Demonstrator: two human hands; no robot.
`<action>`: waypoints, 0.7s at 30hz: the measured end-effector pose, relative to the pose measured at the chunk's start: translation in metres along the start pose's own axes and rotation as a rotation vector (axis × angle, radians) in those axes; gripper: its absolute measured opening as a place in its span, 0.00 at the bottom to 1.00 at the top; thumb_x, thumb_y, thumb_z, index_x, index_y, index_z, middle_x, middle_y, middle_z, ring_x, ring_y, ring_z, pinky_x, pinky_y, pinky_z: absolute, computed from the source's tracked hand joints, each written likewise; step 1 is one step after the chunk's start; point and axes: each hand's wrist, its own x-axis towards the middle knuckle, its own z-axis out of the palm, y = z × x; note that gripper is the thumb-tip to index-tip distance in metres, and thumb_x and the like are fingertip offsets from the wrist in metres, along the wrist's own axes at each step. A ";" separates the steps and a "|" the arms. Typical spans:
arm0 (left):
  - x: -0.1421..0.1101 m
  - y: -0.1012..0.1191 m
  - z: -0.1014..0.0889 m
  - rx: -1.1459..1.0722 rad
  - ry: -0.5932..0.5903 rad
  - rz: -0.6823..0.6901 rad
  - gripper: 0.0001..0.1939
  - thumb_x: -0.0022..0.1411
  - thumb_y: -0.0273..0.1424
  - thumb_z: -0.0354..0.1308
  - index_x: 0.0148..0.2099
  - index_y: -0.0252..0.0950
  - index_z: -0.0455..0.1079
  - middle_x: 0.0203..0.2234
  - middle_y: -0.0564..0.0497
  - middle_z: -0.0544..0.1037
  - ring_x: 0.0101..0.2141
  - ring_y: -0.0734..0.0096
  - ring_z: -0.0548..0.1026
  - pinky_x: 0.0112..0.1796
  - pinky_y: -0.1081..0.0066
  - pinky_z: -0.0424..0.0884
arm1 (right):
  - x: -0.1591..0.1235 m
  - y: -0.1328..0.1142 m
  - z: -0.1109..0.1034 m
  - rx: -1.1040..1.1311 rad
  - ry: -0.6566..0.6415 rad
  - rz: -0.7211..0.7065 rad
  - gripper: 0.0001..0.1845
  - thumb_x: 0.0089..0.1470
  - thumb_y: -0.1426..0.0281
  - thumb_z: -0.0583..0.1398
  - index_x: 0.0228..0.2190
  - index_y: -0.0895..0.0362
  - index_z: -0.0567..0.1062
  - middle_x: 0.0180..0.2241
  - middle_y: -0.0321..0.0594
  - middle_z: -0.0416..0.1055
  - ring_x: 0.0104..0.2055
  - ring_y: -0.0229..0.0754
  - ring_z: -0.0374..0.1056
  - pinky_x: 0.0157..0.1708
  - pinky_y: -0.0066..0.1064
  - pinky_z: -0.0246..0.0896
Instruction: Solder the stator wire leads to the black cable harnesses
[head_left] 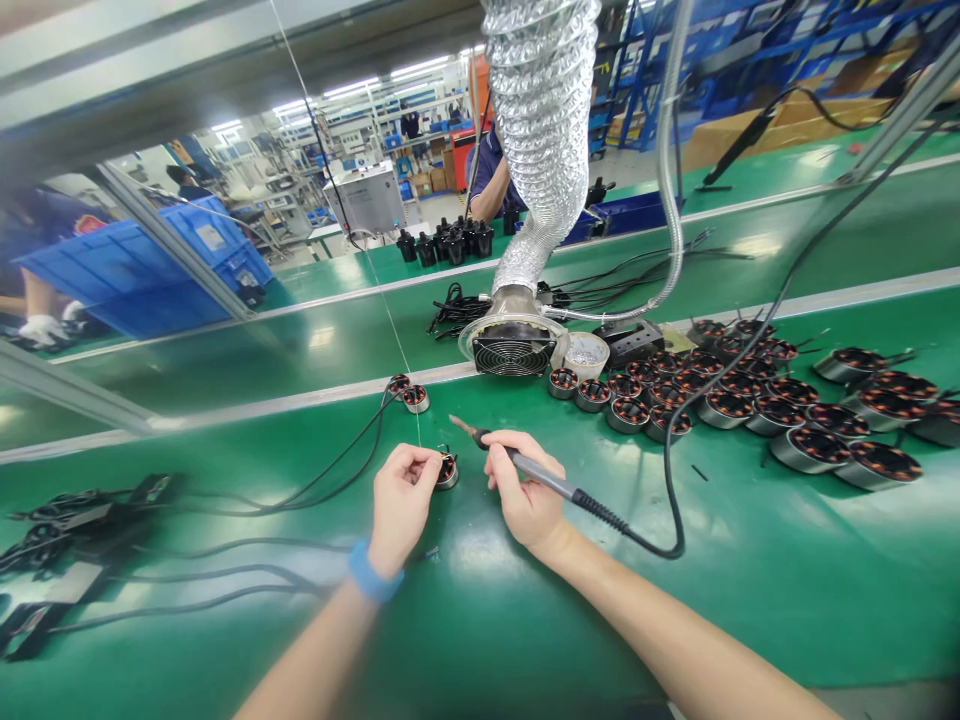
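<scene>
My right hand (525, 490) is closed around the grey grip of a soldering iron (536, 472), its tip pointing left, above the bench and apart from the nearest motor stator. My left hand (405, 495), with a blue band at the wrist, pinches a thin solder wire (390, 325) that hangs from above. Its fingertips are at the upper rim of a small round motor stator (448, 472) with copper windings, partly hidden behind them. Beyond it, two more stators (415, 398) sit with black cables running off to the left.
A fume fan (514, 352) under a silver duct (544, 100) stands behind my hands. Several stators (724, 405) crowd the right side. The iron's cord (679, 500) loops there. Black cables (90, 530) lie at left. Across the bench are black parts (450, 243), blue crates (150, 265) and co-workers.
</scene>
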 end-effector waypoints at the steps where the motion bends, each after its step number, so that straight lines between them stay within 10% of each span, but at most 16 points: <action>1: 0.000 0.001 0.000 -0.003 0.000 -0.003 0.09 0.59 0.35 0.61 0.32 0.35 0.75 0.28 0.50 0.76 0.30 0.69 0.74 0.34 0.71 0.69 | 0.001 -0.001 0.001 -0.019 -0.020 -0.030 0.08 0.63 0.69 0.55 0.40 0.54 0.75 0.25 0.35 0.70 0.25 0.37 0.68 0.27 0.30 0.65; 21: -0.004 0.005 -0.003 0.049 -0.034 0.109 0.11 0.64 0.36 0.57 0.33 0.36 0.75 0.29 0.50 0.74 0.31 0.68 0.72 0.32 0.71 0.68 | 0.004 0.018 0.022 -0.038 -0.325 -0.213 0.26 0.59 0.80 0.53 0.56 0.48 0.64 0.46 0.44 0.64 0.44 0.40 0.71 0.47 0.35 0.71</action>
